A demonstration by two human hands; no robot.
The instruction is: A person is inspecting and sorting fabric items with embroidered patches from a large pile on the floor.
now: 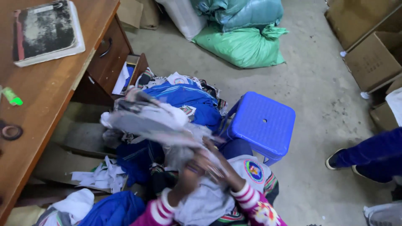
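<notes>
My left hand and my right hand are raised together over my lap, both blurred by motion. Both grip a bundle of grey and white cloth pieces that stretches up and to the left from them. More grey cloth lies in my lap under the hands. My sleeves have pink and white striped cuffs. Behind the bundle is a heap of blue garments with patterned trims. A garment with a round badge lies just right of my right hand.
A blue plastic stool stands to the right. A wooden desk on the left carries a worn book, a green marker and a tape roll; its drawer is open. Green sacks, cardboard boxes, another person's leg.
</notes>
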